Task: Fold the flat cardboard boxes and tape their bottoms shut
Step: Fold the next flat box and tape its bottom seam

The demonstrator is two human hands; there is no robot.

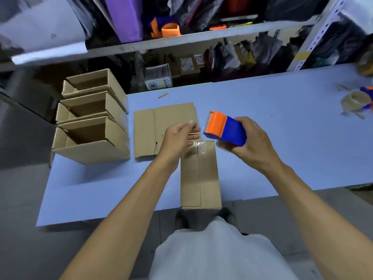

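two hands are hovering over the box point(199, 174); right hand point(250, 138) is gripping the tape roller point(226, 128), left hand point(179, 134) is loose, seam is running toward me.

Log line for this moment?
right hand: grips tape dispenser | left hand: over box | seam: tape at far end

Taping a folded box at our blue table

Our right hand point(253, 142) grips the orange-and-blue tape dispenser point(226, 129) above the far end of the folded box point(199, 176), where clear tape shines on the seam. Our left hand point(178, 136) hovers beside it, fingers loosely extended, over the flat cardboard boxes point(159, 128). Three open assembled boxes point(90, 126) stand at the table's point(282, 138) left edge; a tape roll point(356, 102) lies far right.
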